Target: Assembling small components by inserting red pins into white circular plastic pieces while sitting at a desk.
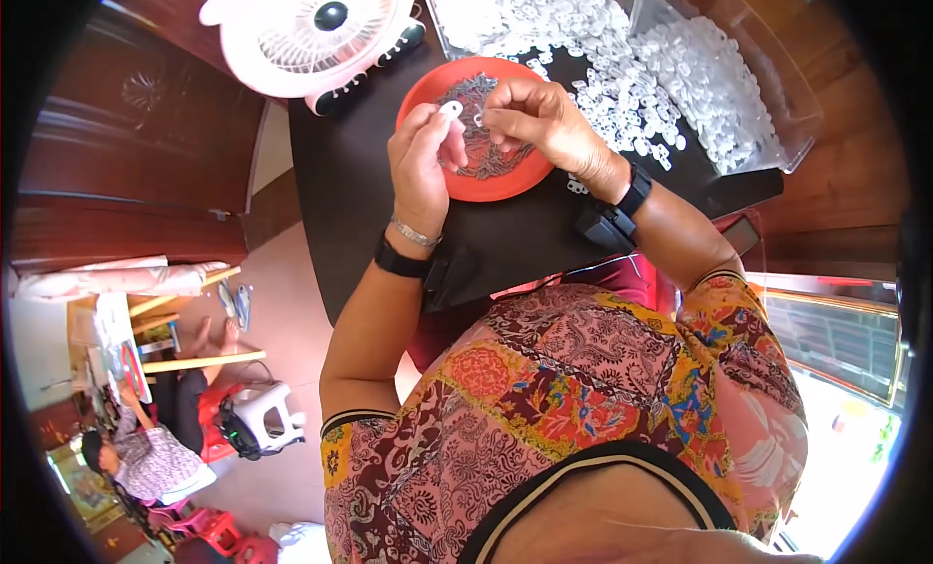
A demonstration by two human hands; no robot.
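Observation:
My left hand (420, 166) pinches a small white plastic piece with a hole (451, 108) between thumb and forefinger. Close to it on the right, my right hand (554, 132) has thumb and forefinger pressed together. Something tiny shows at those fingertips, too small to name. Both hands are above a red-orange bowl (486, 189), fingertips a short gap apart. Inside the bowl lie many thin grey metal pieces (494, 166) that look like screws or plugs. Right of the bowl, many loose white plastic pieces (627, 112) are spread over the black tabletop (360, 195).
A clear bin (797, 151) heaped with white pieces stands at the far right, beside another full white heap (535, 15). A white fan (321, 30) stands at the far left of the table. Another person (160, 457) sits at lower left, near a white stool (267, 418).

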